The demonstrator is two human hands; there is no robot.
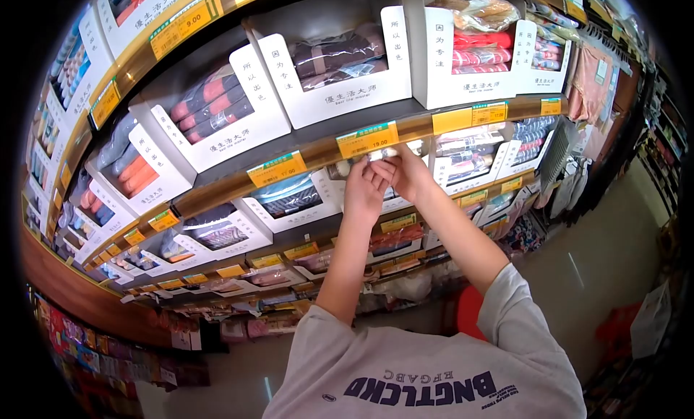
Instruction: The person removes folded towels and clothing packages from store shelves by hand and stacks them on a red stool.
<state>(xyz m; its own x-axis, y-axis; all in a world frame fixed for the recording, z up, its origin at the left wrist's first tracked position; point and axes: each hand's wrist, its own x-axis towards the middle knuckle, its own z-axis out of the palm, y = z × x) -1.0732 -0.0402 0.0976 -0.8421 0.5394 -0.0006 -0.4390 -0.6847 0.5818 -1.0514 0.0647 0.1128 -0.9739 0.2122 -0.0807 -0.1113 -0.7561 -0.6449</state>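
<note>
Both of my hands reach up to a shelf box below the orange price tag marked 19.00 (367, 139). A pale, plastic-wrapped towel pack (382, 153) shows just under that tag, mostly covered by my fingers and the shelf edge. My left hand (366, 190) is closed, its fingers curled against the near side of the pack. From the right, my right hand (408, 176) has bent fingers closed on the same pack, close to the left fingertips. How far the pack sits inside its box is hidden.
White display boxes of wrapped towels line the shelves, including a box of dark towels (350, 101) above and a box of blue towels (289, 199) to the left. A wooden shelf edge (303, 139) with price tags runs above my hands. Clothing (591, 83) hangs at the right.
</note>
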